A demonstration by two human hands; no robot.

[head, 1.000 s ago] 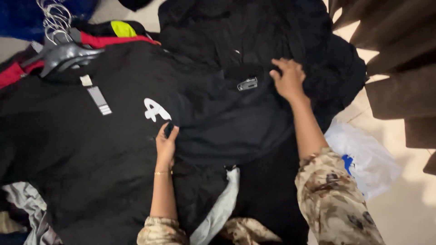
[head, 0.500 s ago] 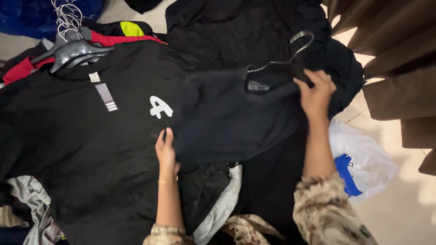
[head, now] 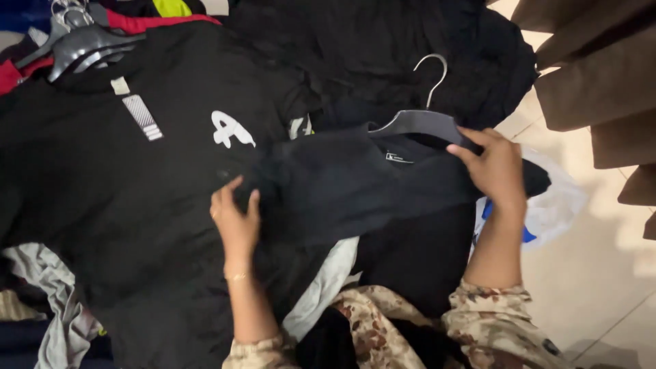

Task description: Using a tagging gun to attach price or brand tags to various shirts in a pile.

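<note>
Pale floor tiles [head: 601, 273] show at 4 o'clock; heaped clothing covers the remainder. At 10 o'clock, grey hangers [head: 75, 44] carry a large black shirt [head: 116, 205] with a white chest mark, lying flat. At 7 o'clock, the left hand [head: 236, 219] rests on the left edge of a dark shirt [head: 348, 184], fingers spread and apart; whether it pinches the cloth cannot be told. That shirt lies at centre across the pile, hung on a grey hanger [head: 424, 116] whose hook points to 12 o'clock. At 3 o'clock, the right hand [head: 495, 167] is clamped on the hanger's right arm and the shirt's shoulder. A white plastic bag [head: 557, 201] lies just beyond.
</note>
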